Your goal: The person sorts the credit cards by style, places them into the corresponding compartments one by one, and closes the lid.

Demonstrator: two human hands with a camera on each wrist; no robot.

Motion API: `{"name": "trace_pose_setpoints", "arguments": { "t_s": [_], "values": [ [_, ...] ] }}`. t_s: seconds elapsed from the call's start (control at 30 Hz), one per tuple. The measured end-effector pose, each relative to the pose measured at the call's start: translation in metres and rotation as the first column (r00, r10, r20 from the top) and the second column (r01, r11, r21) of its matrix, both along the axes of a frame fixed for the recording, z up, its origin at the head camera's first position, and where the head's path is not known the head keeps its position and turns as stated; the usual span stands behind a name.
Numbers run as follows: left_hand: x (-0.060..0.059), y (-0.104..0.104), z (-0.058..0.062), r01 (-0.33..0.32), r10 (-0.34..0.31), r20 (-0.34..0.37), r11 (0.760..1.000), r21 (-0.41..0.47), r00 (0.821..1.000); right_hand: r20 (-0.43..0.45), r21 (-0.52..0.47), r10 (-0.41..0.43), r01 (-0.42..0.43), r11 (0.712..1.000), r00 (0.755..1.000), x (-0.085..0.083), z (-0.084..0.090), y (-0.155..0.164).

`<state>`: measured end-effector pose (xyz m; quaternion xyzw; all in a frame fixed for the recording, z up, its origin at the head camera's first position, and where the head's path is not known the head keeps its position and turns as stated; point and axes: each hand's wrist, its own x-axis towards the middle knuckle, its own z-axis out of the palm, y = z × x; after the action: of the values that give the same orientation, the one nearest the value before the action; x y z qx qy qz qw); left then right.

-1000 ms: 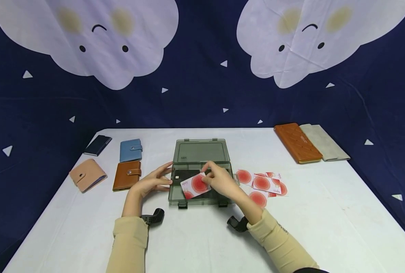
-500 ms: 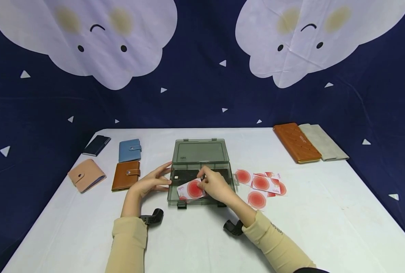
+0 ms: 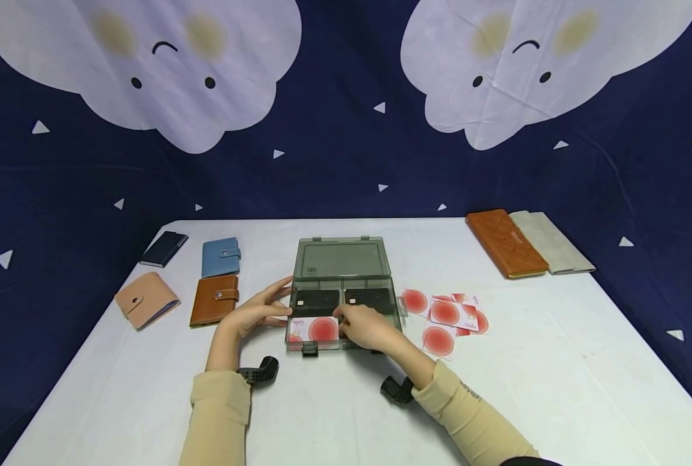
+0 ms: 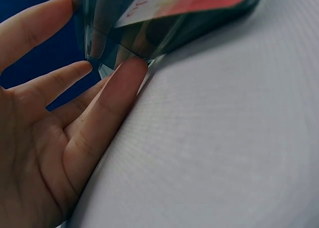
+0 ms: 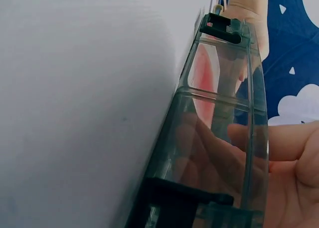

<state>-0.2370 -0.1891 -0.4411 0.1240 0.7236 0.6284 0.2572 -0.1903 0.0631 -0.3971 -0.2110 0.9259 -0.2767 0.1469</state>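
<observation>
White card with a red disc point(image 3: 316, 328) — lying flat in the front-left compartment of the smoky clear box point(image 3: 346, 259), lid open, mid-table. Right hand point(image 3: 366, 327) curls its fingertips on the card's right edge; left hand point(image 3: 258, 312), fingers straight, touches the box's left wall. Loose matching cards point(image 3: 447, 315) lie just right — wallets point(image 3: 217, 285) well left.

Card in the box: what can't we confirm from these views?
- Right hand fingertips: head view shows only its back over the box; whether it grips the card can't be told. Right wrist view shows fingers blurred through the tinted wall.
- Card print: too small in head view; cut off by the top edge in left wrist view.
- Front right compartment: hidden by the right hand.
- Left hand: touches the box's left corner.
</observation>
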Motion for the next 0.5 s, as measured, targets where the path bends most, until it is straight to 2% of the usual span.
{"name": "trace_pose_setpoints", "arguments": {
  "t_s": [0.23,0.33,0.5],
  "values": [
    [0.0,0.0,0.0,0.004,-0.004,0.001,1.0,0.01,1.0,-0.04,0.071,0.088,-0.085,0.994,0.995,-0.002,0.002,0.003],
    [0.0,0.001,0.0,0.005,-0.005,-0.001,1.0,0.008,1.0,-0.024,0.093,0.118,-0.115,0.989,0.993,-0.002,0.004,0.004],
    [0.0,0.001,0.0,0.0,0.0,-0.005,1.0,-0.006,1.0,-0.001,0.062,0.131,-0.13,0.99,0.991,0.001,0.011,0.012]
  ]
}}
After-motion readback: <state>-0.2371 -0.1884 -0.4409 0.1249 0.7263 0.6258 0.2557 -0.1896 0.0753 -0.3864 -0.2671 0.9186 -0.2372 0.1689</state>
